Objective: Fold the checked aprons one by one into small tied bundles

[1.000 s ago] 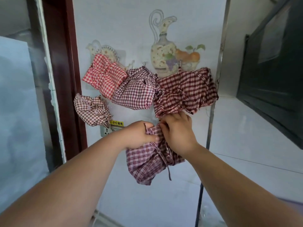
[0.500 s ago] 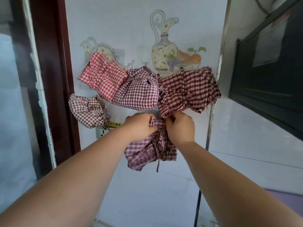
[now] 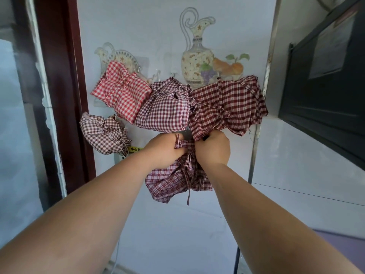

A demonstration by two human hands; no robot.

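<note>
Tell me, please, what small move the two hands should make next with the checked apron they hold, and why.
Probably ease the top of the dark red and white checked apron bundle up to the wall and hang it. Left hand and right hand grip its top just under four hung checked bundles; any hook is hidden.

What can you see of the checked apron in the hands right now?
The held apron is thin maroon-and-white checked cloth, bunched and crumpled rather than flat. Its top is gripped by the left hand and the right hand, close together. The rest sags below them, and a narrow tie string dangles from its middle.
</note>
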